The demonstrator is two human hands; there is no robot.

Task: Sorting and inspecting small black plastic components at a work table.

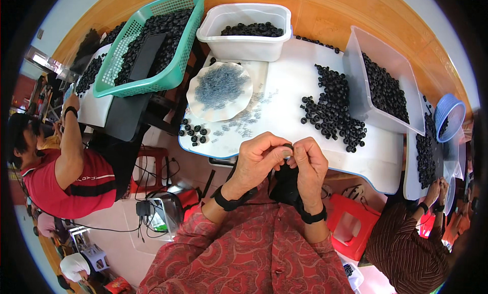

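In front of my chest, over the table's near edge, both hands meet. The thumb and index finger of my left hand (260, 159) pinch a small black round part (288, 146). Close against it, my right hand (311, 167) has its thumb and fingertips pressed together; whatever they hold is too small or hidden. Beyond my left hand, a white wavy-edged plate (195, 108) bears a heap of small clear pieces (219, 84). Several black round parts (194, 134) lie at the table's near left corner. A larger spread of black parts (333, 106) lies to the right.
A white tub (249, 49) and a clear bin (361, 88), both with black parts inside, stand on the white table (290, 85). A green basket (175, 78) is at the far left. People work on either side. Red stools (351, 212) and cables (145, 220) are below.
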